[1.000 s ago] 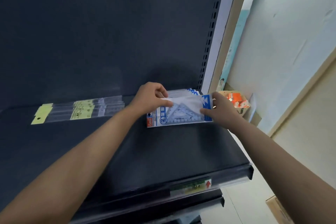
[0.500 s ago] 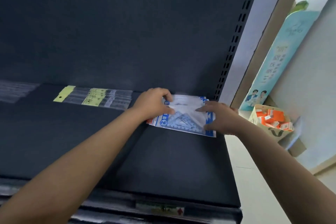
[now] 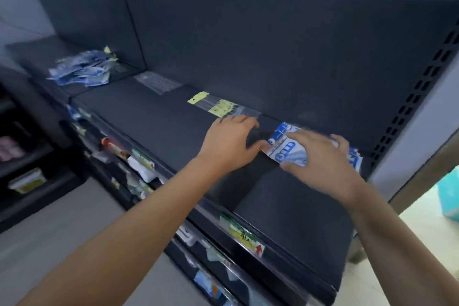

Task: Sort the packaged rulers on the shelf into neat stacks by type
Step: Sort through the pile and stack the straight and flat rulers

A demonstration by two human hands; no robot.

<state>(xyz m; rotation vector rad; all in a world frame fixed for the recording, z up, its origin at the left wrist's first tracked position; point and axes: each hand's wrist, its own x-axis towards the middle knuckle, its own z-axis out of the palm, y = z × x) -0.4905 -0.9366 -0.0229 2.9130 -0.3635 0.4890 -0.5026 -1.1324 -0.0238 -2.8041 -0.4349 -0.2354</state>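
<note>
Now your right hand lies flat on the blue ruler packs at the right end of the shelf, left hand loosely curled beside them; they look light and slippery, so pinch the edges.

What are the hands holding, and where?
Nothing is held. The right hand presses flat on the blue packet stack; the left hand rests at its left edge.

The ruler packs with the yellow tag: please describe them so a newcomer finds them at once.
On the dark shelf, near its back wall, long clear ruler packs lie just beyond the left hand. Only they carry a yellow tag and label; the stack under the right hand is blue and white.
</note>
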